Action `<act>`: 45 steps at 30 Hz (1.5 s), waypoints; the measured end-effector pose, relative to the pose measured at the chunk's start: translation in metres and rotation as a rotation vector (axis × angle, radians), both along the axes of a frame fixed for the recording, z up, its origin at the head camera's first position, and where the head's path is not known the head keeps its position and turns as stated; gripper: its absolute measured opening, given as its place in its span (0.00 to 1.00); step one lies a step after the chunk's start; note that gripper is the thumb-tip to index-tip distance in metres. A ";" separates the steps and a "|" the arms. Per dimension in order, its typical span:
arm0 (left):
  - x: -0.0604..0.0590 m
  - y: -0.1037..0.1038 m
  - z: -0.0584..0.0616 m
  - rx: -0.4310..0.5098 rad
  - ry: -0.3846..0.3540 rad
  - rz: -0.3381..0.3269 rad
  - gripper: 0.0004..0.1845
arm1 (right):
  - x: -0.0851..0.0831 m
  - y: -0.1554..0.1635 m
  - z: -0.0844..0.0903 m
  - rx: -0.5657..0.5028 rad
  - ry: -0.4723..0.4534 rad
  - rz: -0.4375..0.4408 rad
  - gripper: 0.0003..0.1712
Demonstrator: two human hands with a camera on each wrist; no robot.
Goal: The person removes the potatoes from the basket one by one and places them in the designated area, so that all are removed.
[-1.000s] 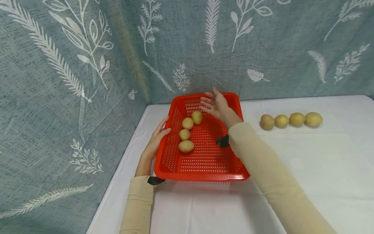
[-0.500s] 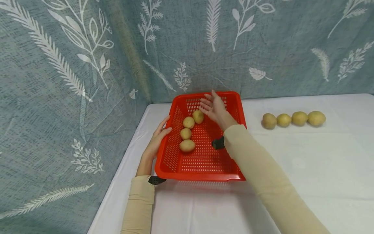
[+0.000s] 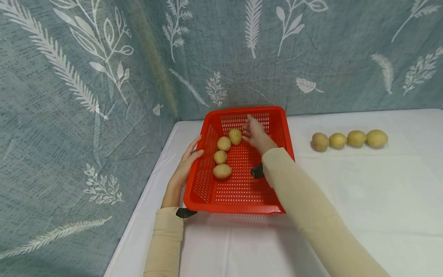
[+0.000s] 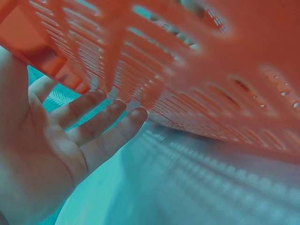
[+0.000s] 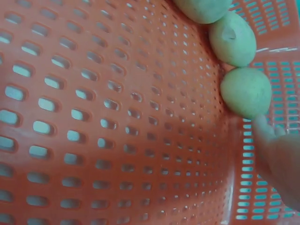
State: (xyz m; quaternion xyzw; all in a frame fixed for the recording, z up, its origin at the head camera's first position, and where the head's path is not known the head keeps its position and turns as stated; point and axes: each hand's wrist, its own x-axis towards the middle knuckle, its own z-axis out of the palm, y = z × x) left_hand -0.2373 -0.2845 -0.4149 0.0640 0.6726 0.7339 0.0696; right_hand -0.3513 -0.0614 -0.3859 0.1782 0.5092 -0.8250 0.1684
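potatoes in red basket, hand at the far one

no brand, label or writing can be read on anything in view.

red basket [image 3: 242,192] sits on the white table [image 3: 346,200], its left side tilted up off the cloth in the left wrist view. left hand [image 3: 183,169] lies against the outside of the basket's left wall, fingers [image 4: 101,122] straight and relaxed, gripping nothing, with the patterned blue backdrop [image 3: 86,96] close beyond it. right hand [image 3: 256,134] is inside the basket near its far wall, fingertips [image 5: 262,133] touching the farthest potato [image 3: 235,136]; whether the fingers close round it cannot be told.

near side of the right hand, the basket floor is bare perforated plastic. to that hand's left, three more potatoes [image 3: 221,157] run in a line toward the person along the basket's left wall, each touching the next. well to the hand's right, four loose potatoes [image 3: 347,139] lie in a row on open table.

potatoes are small, oval, pale yellow-brown and smooth-skinned.
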 end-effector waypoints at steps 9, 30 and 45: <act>0.002 -0.001 0.001 0.002 0.000 0.011 0.30 | 0.003 -0.007 -0.001 0.078 -0.051 0.144 0.36; -0.002 0.002 0.004 0.013 0.013 -0.004 0.29 | 0.003 -0.007 -0.008 0.171 -0.001 0.277 0.32; 0.002 0.001 0.002 0.019 0.010 0.003 0.30 | 0.008 -0.010 -0.014 0.375 0.073 0.318 0.32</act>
